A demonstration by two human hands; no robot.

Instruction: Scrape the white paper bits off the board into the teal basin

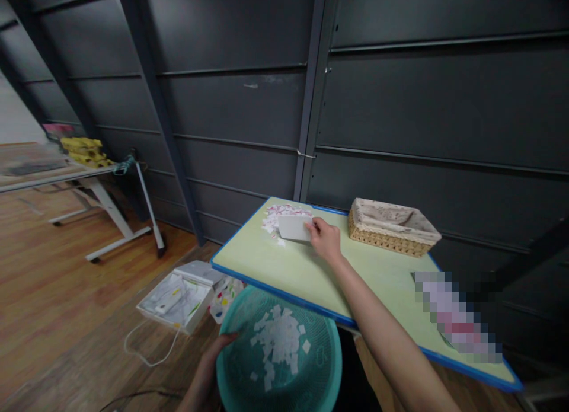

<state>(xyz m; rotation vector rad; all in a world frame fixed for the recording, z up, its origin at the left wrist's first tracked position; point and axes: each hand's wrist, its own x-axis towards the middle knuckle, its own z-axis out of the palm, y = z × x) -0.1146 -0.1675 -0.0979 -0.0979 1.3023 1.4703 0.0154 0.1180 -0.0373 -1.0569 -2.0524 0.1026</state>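
Observation:
My right hand grips the right end of a flat white card-like piece, held on edge over the table. Just behind that piece lies a pile of small white and pink paper scraps. Below the table's front edge, my left hand holds the left rim of a green plastic basket, its thumb over the rim and the other fingers hidden. Inside the basket are many small white paper pieces.
A lined wicker basket stands at the table's back right, with a blurred-out flat item nearer the right corner. On the floor to the left sits an open white box with a cord. Another table stands farther left.

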